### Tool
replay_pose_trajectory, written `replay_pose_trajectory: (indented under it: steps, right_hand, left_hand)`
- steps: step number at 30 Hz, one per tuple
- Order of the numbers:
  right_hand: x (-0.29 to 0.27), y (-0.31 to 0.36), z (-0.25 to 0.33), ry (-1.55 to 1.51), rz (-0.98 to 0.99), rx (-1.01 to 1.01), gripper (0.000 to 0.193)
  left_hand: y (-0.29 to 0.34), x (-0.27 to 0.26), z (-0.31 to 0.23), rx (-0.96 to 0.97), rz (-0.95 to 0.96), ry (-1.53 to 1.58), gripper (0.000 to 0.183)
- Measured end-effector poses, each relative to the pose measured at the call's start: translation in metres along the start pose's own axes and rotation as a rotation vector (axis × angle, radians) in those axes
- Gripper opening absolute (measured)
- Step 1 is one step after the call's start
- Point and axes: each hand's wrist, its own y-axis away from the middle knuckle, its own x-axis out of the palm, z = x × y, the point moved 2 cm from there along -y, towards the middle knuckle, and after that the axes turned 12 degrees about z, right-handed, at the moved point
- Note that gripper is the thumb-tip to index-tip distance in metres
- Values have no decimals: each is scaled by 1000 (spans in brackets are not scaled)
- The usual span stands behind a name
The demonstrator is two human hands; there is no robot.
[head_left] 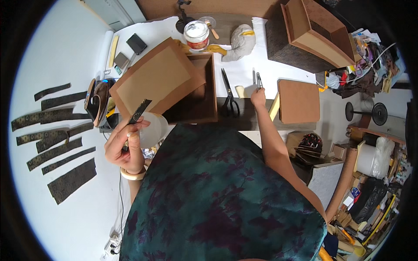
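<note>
My left hand (124,148) is raised at the left, its fingers pinching a short dark patterned fabric strip (140,110) that sticks up above the fingertips. My right hand (258,98) reaches to the table with its fingers closed round a slim metal tool (259,79) that looks like tweezers. To the left of that hand lie black-handled scissors (229,93) and a small cream block (240,91). A brown board with a tan panel (154,82) leans tilted over an open brown box (214,87). At the right rests a flat brown padded board (299,101).
Several dark patterned strips (52,115) hang on the white wall at left. An open white jar (197,35) stands at the back beside a grey and yellow glove (241,43). A large patterned box (296,48) occupies the back right. Cluttered shelves (370,204) line the right.
</note>
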Motion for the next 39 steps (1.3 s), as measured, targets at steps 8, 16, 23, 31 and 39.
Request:
replay_pose_trajectory:
  steps: [8,16,23,31,39]
  right_hand:
    - [-3,-53,30,-68,122,-118,49]
    - [-55,143,161,-470,337,-772,29]
    - [-82,268,227,-971,1194,-833,95]
    - [-77,292,309,-1542,883,-999,93]
    - [-116,273,353,-1350,808,-1117,100]
  left_hand:
    - [-10,15,8,-30,-6,155,22]
    - [-48,39,23,-151,-294,738,28]
    - [-62,46,1,-258,-520,1155,35]
    - [-49,52,3,-319,-419,1220,37]
    - [-3,12,43,-277,-351,1084,34]
